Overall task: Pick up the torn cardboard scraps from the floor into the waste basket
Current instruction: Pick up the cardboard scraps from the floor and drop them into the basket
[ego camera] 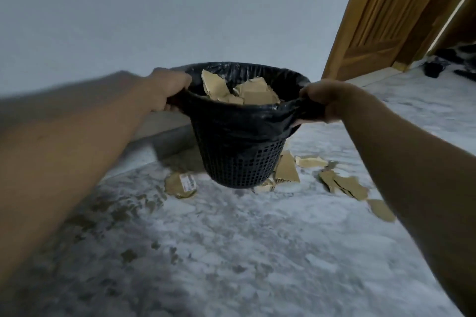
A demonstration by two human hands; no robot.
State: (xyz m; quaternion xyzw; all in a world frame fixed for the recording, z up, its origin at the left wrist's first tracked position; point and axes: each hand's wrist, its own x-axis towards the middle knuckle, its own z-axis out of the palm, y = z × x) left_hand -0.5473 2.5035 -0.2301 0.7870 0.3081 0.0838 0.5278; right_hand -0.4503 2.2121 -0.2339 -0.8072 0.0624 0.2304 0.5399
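Left hand (170, 90), right hand (329, 99) grip waste basket (244, 162) over marbled floor (231, 252); scraps (345, 184).

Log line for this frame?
left hand: grips rim of black plastic mesh waste basket | right hand: grips opposite rim | basket: held in air, tan torn cardboard scraps inside | grey marbled floor: more scraps lying

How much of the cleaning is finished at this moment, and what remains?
Done: several cardboard scraps already lie inside the waste basket. In hand: the left hand and right hand grip its lined rim, holding it above the floor. Left: loose scraps on the floor, including a labelled piece.
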